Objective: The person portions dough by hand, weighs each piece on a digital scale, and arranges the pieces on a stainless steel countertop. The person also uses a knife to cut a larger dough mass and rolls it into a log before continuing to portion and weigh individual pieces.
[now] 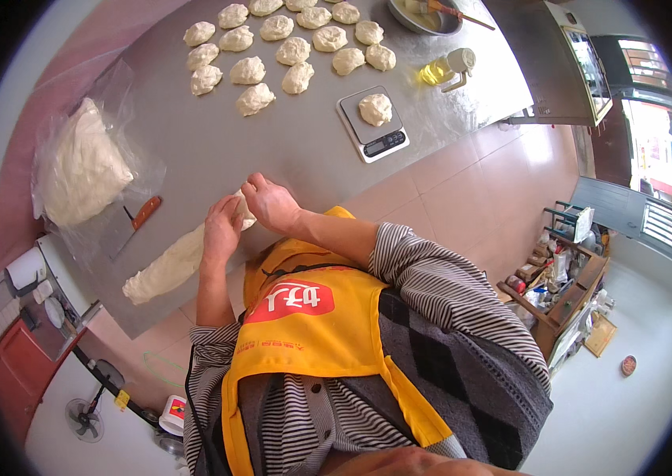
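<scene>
A long roll of dough [166, 268] lies along the near left part of the metal table [205, 143]. On its right end rests my left hand [222, 229], fingers bent over the dough. My right hand [267, 199] grips that same end with its fingertips, close beside the left. Left of the roll are a scraper with a wooden handle [146, 212] and a large dough mass [86, 166] in clear plastic. One dough piece [375, 109] sits on a digital scale [373, 140]. Several dough pieces [293, 51] stand in loose rows at the far side.
An oil bottle [440, 70] with a white lid stands beyond the scale. Behind it is a metal bowl [413, 24] with a brush [461, 15] across it. A metal cabinet [526, 59] adjoins the table's far right. Pink wall borders its left side.
</scene>
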### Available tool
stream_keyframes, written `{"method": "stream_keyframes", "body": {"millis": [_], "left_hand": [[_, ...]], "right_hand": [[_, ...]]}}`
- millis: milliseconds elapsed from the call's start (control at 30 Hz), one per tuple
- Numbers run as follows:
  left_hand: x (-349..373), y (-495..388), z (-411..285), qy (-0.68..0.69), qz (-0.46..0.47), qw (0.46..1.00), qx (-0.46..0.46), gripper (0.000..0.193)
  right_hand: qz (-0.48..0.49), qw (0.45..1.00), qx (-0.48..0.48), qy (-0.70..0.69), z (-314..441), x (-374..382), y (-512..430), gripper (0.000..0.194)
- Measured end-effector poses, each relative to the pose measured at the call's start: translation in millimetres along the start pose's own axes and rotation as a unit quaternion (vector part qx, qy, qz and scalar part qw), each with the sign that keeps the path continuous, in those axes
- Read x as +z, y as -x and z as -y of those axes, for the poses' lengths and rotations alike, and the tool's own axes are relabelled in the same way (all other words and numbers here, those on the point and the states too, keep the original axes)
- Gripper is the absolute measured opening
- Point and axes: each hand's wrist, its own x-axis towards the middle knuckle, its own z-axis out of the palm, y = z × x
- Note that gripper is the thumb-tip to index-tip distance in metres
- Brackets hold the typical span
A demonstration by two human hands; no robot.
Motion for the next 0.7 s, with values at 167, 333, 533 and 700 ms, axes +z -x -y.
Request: {"method": "stream_keyframes", "body": {"millis": [167,333,533,700], "left_hand": [[-6.4,-9.9,-0.1,0.013,0.053,0.998,0.017,0.044],[-0.7,-9.4,5.1,0.059,-0.004,0.998,0.035,0.053],[2.1,-34.2,-33.2,0.011,-0.029,0.999,0.028,0.059],[21.1,-84.5,-76.1,0.011,-0.015,0.997,0.081,0.053]], "right_hand": [[0.081,0.996,-0.047,-0.012,-14.0,31.3,13.4,0.021],[-0.061,0.994,-0.056,-0.065,-5.9,-46.9,20.7,0.02],[-0.061,0.946,0.297,-0.114,-126.8,-138.3,73.2,0.013],[-0.238,0.888,0.392,-0.035,-214.1,-195.2,93.9,0.019]]}}
